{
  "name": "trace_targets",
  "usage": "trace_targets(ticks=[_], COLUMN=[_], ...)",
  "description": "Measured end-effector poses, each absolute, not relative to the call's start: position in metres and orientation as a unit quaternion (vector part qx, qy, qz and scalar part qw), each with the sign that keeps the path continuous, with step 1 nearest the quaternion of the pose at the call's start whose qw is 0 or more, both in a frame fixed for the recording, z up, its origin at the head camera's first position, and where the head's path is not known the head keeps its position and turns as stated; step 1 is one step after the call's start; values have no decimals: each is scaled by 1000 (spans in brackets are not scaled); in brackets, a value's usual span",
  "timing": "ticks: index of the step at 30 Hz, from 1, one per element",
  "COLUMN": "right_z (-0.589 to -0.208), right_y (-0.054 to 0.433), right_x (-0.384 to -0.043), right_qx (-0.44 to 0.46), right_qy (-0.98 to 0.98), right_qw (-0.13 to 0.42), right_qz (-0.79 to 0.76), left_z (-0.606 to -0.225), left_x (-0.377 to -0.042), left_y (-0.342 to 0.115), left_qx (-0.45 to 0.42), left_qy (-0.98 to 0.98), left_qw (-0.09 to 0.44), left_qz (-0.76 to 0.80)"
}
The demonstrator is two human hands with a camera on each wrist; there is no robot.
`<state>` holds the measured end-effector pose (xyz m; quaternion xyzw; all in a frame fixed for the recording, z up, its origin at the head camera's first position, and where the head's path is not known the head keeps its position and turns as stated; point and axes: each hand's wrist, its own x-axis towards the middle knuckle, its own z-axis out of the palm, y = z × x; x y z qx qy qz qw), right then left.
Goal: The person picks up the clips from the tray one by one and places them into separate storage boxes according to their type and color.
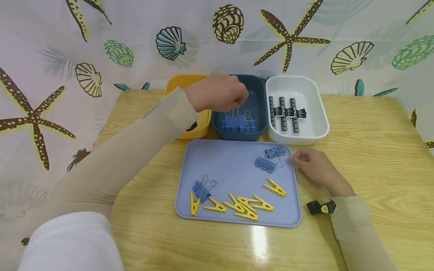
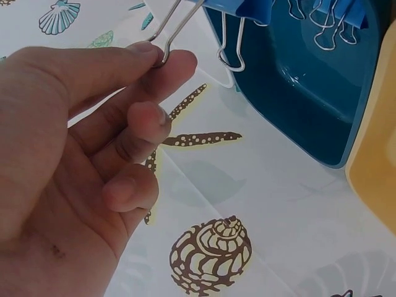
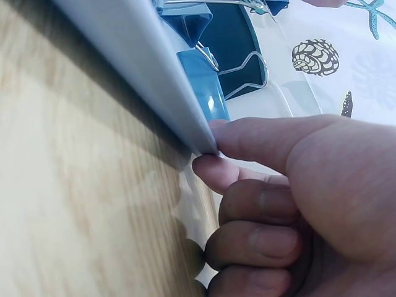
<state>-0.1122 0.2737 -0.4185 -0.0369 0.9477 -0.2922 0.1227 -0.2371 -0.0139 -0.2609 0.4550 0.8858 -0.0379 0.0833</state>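
Observation:
Over the dark teal bin [image 1: 255, 98], my left hand [image 1: 217, 92] pinches a wire handle of a blue binder clip [image 2: 247, 7] between thumb and index finger. More blue binder clips [image 1: 250, 126] stand inside that bin, partly overlapped by the held one. With thumb and index finger, my right hand [image 1: 315, 167] pinches the right rim of the lavender tray [image 3: 167, 74]; its other fingers are curled. On the tray, two blue binder clips [image 1: 265, 164] lie at the upper right and another binder clip [image 1: 202, 190] at the lower left. Several yellow clothespins [image 1: 247, 210] are scattered along the front.
Left of the teal bin stands a yellow bin [image 1: 203, 126], half covered by my left forearm, with a black thing [image 1: 192, 127] inside. The white bin [image 1: 315, 124] on the right holds three black-and-white patterned clips [image 1: 284, 114]. A patterned cloth [image 1: 203, 22] hangs behind the wooden table [image 1: 356, 131].

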Motion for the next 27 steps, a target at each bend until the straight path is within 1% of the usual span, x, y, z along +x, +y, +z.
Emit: trace_targets(ticks=[6, 19, 27], right_z=[-419, -422, -423], right_y=[274, 276, 276], right_x=[-113, -114, -114], right_qx=[-43, -39, -37], right_qy=[948, 949, 949], right_qw=[118, 118, 118], right_qz=[-291, -290, -291], left_z=[-262, -263, -262], left_x=[-242, -254, -264], left_y=[-15, -20, -24], left_qx=[450, 450, 441], left_qy=[888, 890, 893], left_qw=[86, 74, 83], left_qz=[-39, -31, -23])
